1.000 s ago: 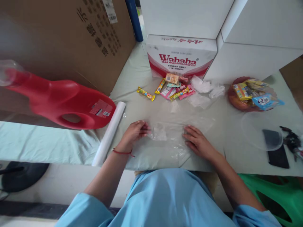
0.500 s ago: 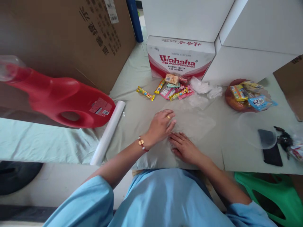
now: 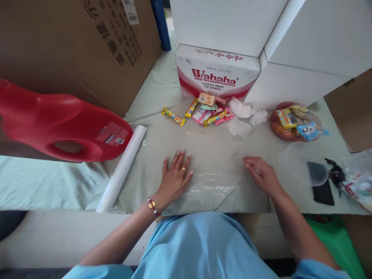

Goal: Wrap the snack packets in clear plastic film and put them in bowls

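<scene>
A thin clear plastic sheet point(image 3: 213, 182) lies spread on the cloth-covered table in front of me, with shiny creases along its near part. My left hand point(image 3: 176, 176) rests flat at its left side, fingers spread, a ring and a bracelet on that arm. At the sheet's right edge my right hand point(image 3: 263, 176) has its fingers curled together in a pinch, apparently on the film. Beyond the sheet are small wrapped snacks point(image 3: 215, 118), including several yellow sticks, and crumpled white plastic bags point(image 3: 241, 108).
A large red jug point(image 3: 69, 128) and a white plastic roll point(image 3: 122, 168) lie to the left. A Wahaba-style white carton marked Wahaha point(image 3: 217, 73) stands behind. On the right are a snack bowl point(image 3: 283, 133), a clear round lid point(image 3: 296, 161), a phone point(image 3: 324, 192) and keys point(image 3: 336, 172).
My hands have moved apart: the left went left and nearer to me, flattening out; the right went right and closed. The plastic between them is now spread wider. The view shifted slightly.
</scene>
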